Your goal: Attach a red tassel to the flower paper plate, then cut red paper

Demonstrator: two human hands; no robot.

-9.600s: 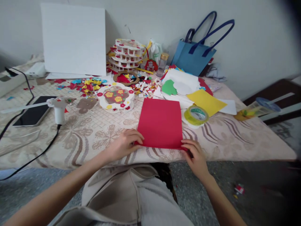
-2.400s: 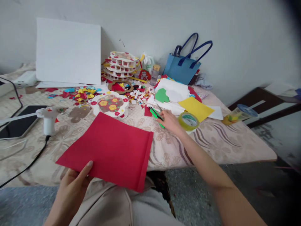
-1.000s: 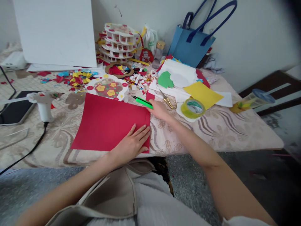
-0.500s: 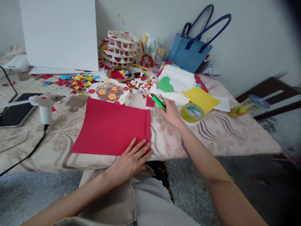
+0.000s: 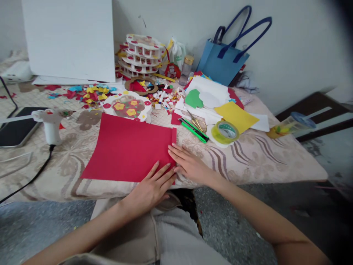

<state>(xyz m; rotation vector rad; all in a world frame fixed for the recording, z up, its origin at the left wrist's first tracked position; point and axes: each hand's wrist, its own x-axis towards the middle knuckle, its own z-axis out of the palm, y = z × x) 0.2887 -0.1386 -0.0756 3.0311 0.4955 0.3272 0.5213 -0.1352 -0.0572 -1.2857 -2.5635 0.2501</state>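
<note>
A red paper sheet (image 5: 127, 149) lies flat on the patterned tablecloth (image 5: 248, 154), with a narrow folded strip along its right edge. My left hand (image 5: 150, 187) rests open on the sheet's near right corner, fingers spread flat. My right hand (image 5: 187, 163) lies open beside it, fingertips touching the folded right edge. A green and black utility knife (image 5: 193, 129) lies on the cloth just beyond my right hand, next to gold scissors (image 5: 197, 121) and a roll of yellow-green tape (image 5: 224, 131).
A glue gun (image 5: 49, 123) with its black cord stands at the left beside a dark phone (image 5: 16, 129). Paper scraps, a flower-decorated plate (image 5: 127, 106), stacked white tiers (image 5: 142, 55), coloured sheets (image 5: 234, 116), a blue bag (image 5: 223, 62) and a white board (image 5: 68, 40) crowd the back.
My right hand has put down the green knife near the scissors and come back to the sheet's folded right edge. My left hand has stayed on the near corner.
</note>
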